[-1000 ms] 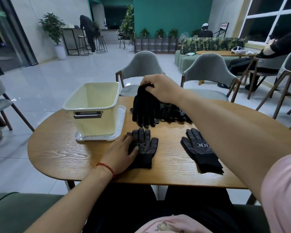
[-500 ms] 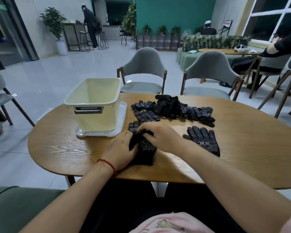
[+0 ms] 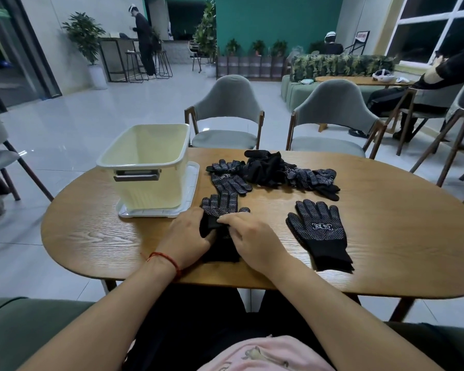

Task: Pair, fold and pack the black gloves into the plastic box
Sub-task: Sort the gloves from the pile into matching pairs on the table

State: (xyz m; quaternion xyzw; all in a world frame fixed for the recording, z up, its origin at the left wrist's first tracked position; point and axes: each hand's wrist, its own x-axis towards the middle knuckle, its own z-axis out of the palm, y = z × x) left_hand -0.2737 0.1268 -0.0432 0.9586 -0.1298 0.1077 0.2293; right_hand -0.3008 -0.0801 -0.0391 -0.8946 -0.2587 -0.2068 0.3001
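Head view: left hand and right hand both pinch the black glove between them.

Both hands meet on one black dotted knit glove.

The left hand lies at the glove's left edge, knuckles up, its fingers curled round a raised fold of the black fabric. A thin red string bracelet circles its wrist. The right hand sits on the glove's right side, palm down, its bent fingers reaching left to pinch the same fold just beside the left hand. Both bare forearms run back from the glove toward the body, angling outward.
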